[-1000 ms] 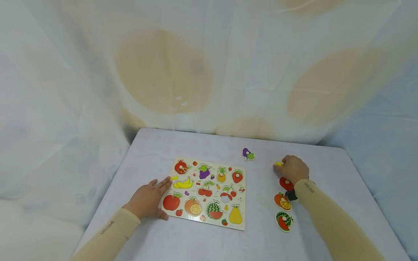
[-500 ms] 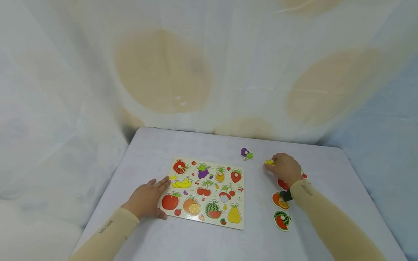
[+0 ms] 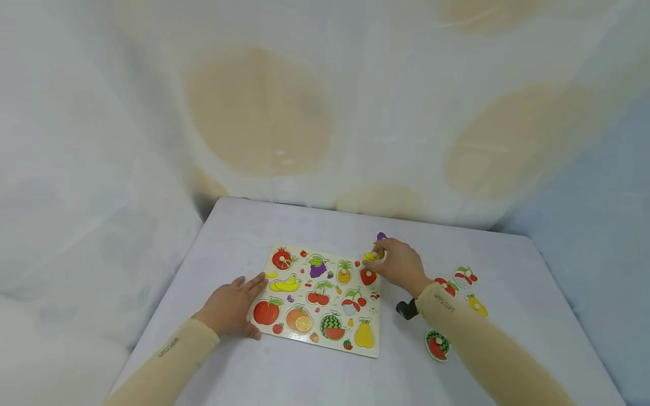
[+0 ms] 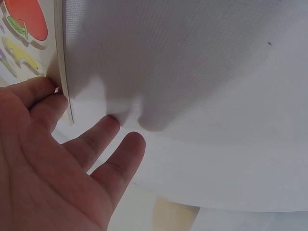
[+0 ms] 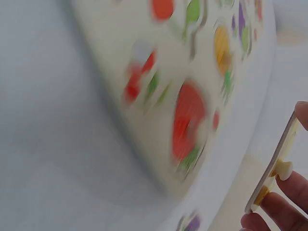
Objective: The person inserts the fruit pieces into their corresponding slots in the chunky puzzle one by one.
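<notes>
My right hand (image 3: pixel 403 265) pinches a yellow banana puzzle piece (image 3: pixel 373 256) above the upper right corner of a fruit puzzle board (image 3: pixel 330 345). In the right wrist view, thumb and fingers hold the banana piece (image 5: pixel 272 168) by its edges and round knob, tilted and apart from the blurred board. My left hand (image 3: pixel 231 307) lies at the board's left side with straight fingers; in the left wrist view, fingertips touch the board's edge (image 4: pixel 63 82). Knobbed pomegranate (image 3: pixel 281 259), pineapple (image 3: pixel 344 273) and strawberry (image 3: pixel 368 276) pieces sit in the board.
Behind my right hand a grape piece (image 3: pixel 381 237) is partly covered. Right of the board lie a watermelon piece (image 3: pixel 438 345), pear piece (image 3: pixel 476 305), cherry piece (image 3: pixel 465 276) and a partly hidden red piece (image 3: pixel 449 286). A black wrist camera (image 3: pixel 406 309) hangs under the right wrist.
My right hand has carried the banana piece leftward, from above the loose pieces to the board's upper right corner. The pear and cherry pieces are now uncovered. The left hand stays put.
</notes>
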`<action>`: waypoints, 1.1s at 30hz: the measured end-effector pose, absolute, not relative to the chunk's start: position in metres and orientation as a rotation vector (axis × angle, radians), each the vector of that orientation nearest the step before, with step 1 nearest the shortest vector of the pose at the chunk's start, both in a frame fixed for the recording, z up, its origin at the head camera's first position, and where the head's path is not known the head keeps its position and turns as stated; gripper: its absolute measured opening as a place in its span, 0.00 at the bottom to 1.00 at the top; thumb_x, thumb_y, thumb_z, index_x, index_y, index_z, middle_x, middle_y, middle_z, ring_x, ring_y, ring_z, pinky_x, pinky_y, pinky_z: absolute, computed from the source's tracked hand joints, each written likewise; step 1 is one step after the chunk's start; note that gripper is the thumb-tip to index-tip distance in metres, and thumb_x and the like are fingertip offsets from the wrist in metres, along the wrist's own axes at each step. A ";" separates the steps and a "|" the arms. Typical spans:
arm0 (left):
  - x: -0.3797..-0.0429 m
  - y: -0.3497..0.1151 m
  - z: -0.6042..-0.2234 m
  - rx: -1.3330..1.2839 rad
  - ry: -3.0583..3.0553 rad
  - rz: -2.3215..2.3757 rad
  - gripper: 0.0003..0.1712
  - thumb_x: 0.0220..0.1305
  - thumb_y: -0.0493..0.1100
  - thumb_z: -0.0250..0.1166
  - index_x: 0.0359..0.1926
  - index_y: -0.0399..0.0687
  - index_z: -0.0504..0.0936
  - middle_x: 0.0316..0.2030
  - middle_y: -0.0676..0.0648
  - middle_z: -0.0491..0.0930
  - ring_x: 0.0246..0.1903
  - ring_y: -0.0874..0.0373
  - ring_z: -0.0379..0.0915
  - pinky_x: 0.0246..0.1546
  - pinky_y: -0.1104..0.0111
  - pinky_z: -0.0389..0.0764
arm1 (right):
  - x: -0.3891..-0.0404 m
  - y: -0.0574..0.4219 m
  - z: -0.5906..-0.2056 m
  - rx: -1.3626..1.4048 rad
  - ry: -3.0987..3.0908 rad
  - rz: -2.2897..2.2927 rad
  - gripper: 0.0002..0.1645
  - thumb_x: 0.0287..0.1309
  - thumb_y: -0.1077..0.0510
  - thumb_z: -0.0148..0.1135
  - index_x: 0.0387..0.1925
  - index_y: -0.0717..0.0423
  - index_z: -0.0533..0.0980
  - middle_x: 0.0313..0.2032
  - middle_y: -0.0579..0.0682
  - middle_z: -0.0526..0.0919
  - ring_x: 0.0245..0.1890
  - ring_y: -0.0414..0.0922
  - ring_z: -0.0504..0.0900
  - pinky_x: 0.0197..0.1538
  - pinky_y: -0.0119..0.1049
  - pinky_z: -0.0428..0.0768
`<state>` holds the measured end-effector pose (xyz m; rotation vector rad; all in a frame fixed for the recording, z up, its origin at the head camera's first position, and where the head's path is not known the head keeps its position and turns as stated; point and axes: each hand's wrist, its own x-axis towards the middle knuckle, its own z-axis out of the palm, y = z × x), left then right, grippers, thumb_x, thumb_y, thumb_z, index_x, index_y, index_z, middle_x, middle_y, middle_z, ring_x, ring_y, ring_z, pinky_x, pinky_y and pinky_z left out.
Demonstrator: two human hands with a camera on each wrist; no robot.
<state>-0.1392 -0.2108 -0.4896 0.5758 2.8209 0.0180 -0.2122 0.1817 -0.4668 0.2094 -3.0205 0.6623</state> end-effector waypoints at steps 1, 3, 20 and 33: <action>-0.139 -0.211 -0.490 0.577 2.823 0.021 0.69 0.31 0.70 0.81 0.75 0.50 0.64 0.74 0.51 0.59 0.67 0.35 0.60 0.59 0.46 0.73 | -0.212 0.172 -0.466 0.239 -3.021 0.663 0.26 0.48 0.37 0.75 0.41 0.50 0.83 0.44 0.48 0.85 0.33 0.45 0.77 0.34 0.39 0.80; -0.138 -0.212 -0.491 0.576 2.825 0.022 0.69 0.31 0.70 0.81 0.75 0.50 0.64 0.74 0.52 0.59 0.67 0.35 0.60 0.59 0.47 0.73 | -0.211 0.152 -0.466 0.308 -3.027 0.659 0.26 0.48 0.37 0.75 0.41 0.49 0.83 0.46 0.46 0.85 0.32 0.43 0.77 0.34 0.37 0.80; -0.137 -0.206 -0.486 0.576 2.812 0.058 0.69 0.32 0.70 0.81 0.75 0.50 0.64 0.74 0.50 0.60 0.67 0.34 0.60 0.60 0.44 0.72 | -0.200 0.022 -0.484 0.587 -3.178 0.441 0.29 0.48 0.30 0.71 0.42 0.45 0.85 0.35 0.37 0.82 0.30 0.37 0.77 0.32 0.34 0.78; -0.136 -0.206 -0.484 0.590 2.825 0.026 0.69 0.32 0.70 0.81 0.75 0.50 0.64 0.74 0.51 0.59 0.67 0.35 0.61 0.60 0.46 0.72 | -0.190 0.014 -0.485 0.724 -3.175 0.330 0.19 0.56 0.43 0.71 0.46 0.44 0.83 0.48 0.43 0.82 0.47 0.43 0.79 0.47 0.42 0.82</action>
